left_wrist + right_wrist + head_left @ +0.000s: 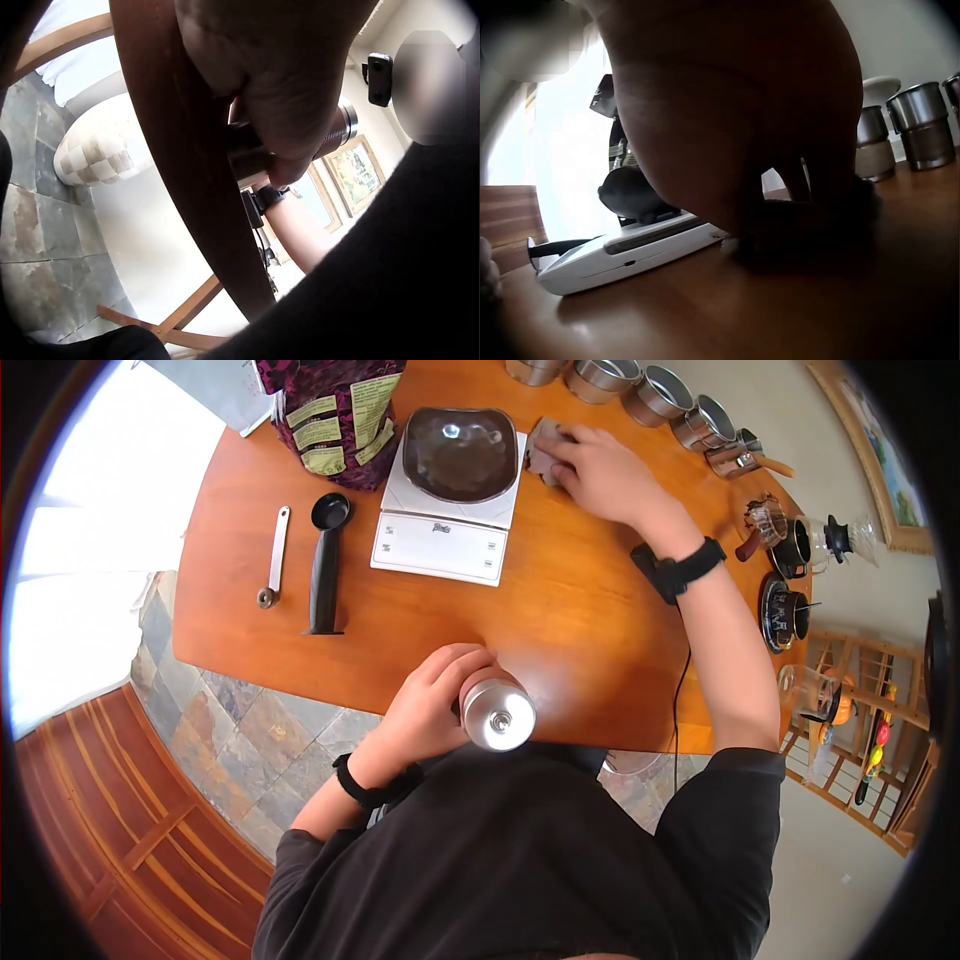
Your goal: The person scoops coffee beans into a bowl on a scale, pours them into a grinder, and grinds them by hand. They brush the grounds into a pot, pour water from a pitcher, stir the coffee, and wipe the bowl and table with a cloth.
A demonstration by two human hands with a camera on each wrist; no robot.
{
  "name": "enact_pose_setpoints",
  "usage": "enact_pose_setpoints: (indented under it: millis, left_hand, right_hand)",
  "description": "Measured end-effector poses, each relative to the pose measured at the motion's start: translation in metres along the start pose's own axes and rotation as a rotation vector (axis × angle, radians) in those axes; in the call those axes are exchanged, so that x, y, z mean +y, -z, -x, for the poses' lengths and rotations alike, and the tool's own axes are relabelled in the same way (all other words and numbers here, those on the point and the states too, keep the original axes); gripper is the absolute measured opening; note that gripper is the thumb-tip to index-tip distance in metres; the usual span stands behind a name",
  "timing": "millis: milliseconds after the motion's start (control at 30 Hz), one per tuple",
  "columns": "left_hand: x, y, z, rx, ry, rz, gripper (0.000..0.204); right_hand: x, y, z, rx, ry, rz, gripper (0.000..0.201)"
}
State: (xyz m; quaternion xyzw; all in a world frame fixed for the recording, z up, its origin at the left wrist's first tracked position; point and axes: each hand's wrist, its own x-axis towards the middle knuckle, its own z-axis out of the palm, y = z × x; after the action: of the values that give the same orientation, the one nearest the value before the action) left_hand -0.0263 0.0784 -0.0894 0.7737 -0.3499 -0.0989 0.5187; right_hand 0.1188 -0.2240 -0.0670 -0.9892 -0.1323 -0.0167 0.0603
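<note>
Near the table's front edge, my left hand [430, 695] is wrapped around a hand coffee grinder [500, 717], its silver top with a central shaft facing up. The left wrist view shows the grinder's ribbed metal end [343, 129] past the fingers. Just right of the white scale [437, 550], my right hand [610, 475] grips a folded grey cloth [543, 452] on the tabletop. That cloth is mostly in shadow in the right wrist view. A dark, glossy dish [460, 455] sits on the scale.
Left of the scale lie a black scoop [326, 570] and a silver crank handle [277, 560]. A purple patterned bag [340, 425] stands behind them. Several metal canisters [658, 398] line the back edge of the table [590, 610]. Dark cups [793, 547] and a glass dripper sit far right.
</note>
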Motion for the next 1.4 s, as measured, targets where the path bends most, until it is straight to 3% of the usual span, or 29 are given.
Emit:
enact_pose_setpoints:
  millis: [133,200,367,467,567,700,800,867,933,1067,1167,1267,1400]
  left_hand:
    - [0.000,0.002,-0.001,-0.013,-0.013,0.012,0.063]
    - [-0.002,0.002,-0.001,-0.015,-0.021,0.013,0.063]
    - [-0.001,0.002,-0.003,-0.020,-0.044,0.023,0.062]
    - [0.000,0.002,-0.002,-0.039,-0.010,0.018,0.061]
    - [-0.004,-0.001,0.000,-0.032,-0.042,-0.018,0.058]
    - [0.001,-0.002,-0.001,-0.022,-0.030,-0.034,0.055]
    - [0.004,-0.005,0.004,0.019,0.142,0.077,0.057]
    - [0.008,-0.006,0.006,0.037,0.176,0.097,0.060]
    - [0.008,-0.011,0.007,0.037,0.201,0.129,0.062]
    - [0.000,-0.012,0.011,0.074,0.185,0.143,0.059]
    - [0.000,-0.011,0.008,0.058,0.181,0.150,0.060]
    - [0.004,-0.009,0.006,0.077,0.110,-0.013,0.060]
    - [0.011,-0.010,0.003,0.028,0.186,0.020,0.058]
  right_hand:
    - [-0.006,0.009,0.001,0.002,-0.004,-0.003,0.037]
    - [-0.018,0.018,0.017,-0.103,0.049,-0.061,0.034]
    - [-0.060,0.035,0.088,-0.198,0.130,-0.251,0.038]
    - [-0.067,0.040,0.125,-0.147,0.091,-0.288,0.039]
    - [-0.039,0.042,0.141,-0.163,-0.046,-0.269,0.039]
    - [0.042,0.027,0.134,-0.009,-0.221,-0.047,0.037]
    - [0.069,0.016,0.106,0.064,-0.218,-0.034,0.031]
    - [0.051,0.010,0.088,0.036,-0.199,-0.005,0.029]
    - [0.009,0.012,0.087,0.047,-0.084,-0.057,0.029]
    - [-0.064,0.015,0.122,-0.117,0.214,-0.130,0.033]
    - [-0.081,0.016,0.178,-0.073,0.187,-0.346,0.044]
    - [-0.063,0.026,0.227,-0.029,0.138,-0.405,0.046]
    - [-0.014,0.035,0.282,0.056,-0.173,-0.297,0.041]
